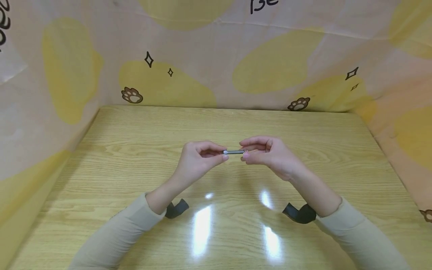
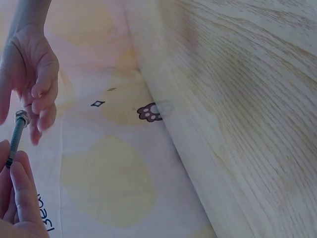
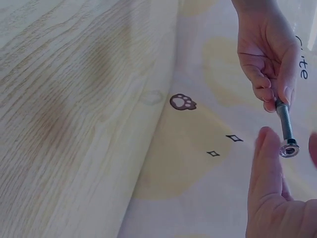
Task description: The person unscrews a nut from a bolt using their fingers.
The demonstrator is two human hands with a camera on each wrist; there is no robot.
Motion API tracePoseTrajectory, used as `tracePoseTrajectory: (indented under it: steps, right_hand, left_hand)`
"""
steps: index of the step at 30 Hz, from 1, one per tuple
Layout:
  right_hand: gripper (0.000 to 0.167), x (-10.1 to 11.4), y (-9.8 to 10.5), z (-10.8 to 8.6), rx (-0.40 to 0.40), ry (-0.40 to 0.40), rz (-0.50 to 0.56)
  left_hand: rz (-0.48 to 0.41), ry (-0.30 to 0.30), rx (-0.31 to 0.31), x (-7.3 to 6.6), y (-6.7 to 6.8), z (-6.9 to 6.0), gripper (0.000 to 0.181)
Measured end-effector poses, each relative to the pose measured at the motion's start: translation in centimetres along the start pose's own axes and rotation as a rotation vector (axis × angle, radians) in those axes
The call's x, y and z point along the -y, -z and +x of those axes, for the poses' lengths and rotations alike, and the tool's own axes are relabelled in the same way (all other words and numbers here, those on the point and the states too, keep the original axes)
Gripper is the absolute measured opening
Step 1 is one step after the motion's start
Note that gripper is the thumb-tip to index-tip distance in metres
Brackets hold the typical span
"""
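Observation:
A slim grey metal bolt [image 1: 234, 152] with a threaded shank is held level above the table. My left hand [image 1: 196, 159] pinches one end of it between thumb and fingertips. On the far end sits a shiny nut with a round flange [image 3: 290, 150], plain in the right wrist view. My right hand [image 1: 271, 155] is around that end, its thumb on one side and fingers on the other. Both wrist views show a gap between those fingers and the nut [image 2: 22, 117].
Beneath the hands lies a wood-grain table [image 1: 135, 131] with bright reflections near its front. Printed cloth [image 1: 222, 67] with yellow patches and paw prints walls the back and sides. Black straps [image 1: 300, 213] hang at both wrists.

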State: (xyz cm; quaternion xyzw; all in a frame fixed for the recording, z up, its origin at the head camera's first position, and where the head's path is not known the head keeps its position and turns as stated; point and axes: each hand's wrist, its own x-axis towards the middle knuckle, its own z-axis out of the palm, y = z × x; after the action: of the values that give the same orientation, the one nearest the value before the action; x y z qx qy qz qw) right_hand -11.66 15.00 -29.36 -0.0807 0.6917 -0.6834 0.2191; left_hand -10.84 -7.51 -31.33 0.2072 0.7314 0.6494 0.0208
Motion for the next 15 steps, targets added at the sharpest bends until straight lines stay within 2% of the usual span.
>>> tracePoseTrajectory:
  steps: [3,6,8,11,15]
  right_hand:
    - [0.021,0.0,-0.03,0.11,0.001,-0.031,0.026]
    - [0.01,-0.09,0.05,0.15,0.006,-0.018,0.045]
    - [0.012,-0.13,0.13,0.1,0.011,0.002,0.044]
    - [0.023,-0.09,0.18,0.03,0.015,0.027,0.027]
    - [0.025,0.12,0.13,0.0,0.013,0.0,0.031]
  left_hand:
    - [0.007,0.002,-0.003,-0.02,-0.02,-0.01,0.014]
    - [0.008,0.003,-0.003,0.01,0.0,-0.01,0.014]
    - [0.005,0.002,-0.001,0.11,0.03,0.0,0.014]
    - [0.006,-0.001,-0.001,0.23,0.05,0.01,0.014]
    - [0.01,0.0,-0.001,0.32,-0.02,0.0,0.014]
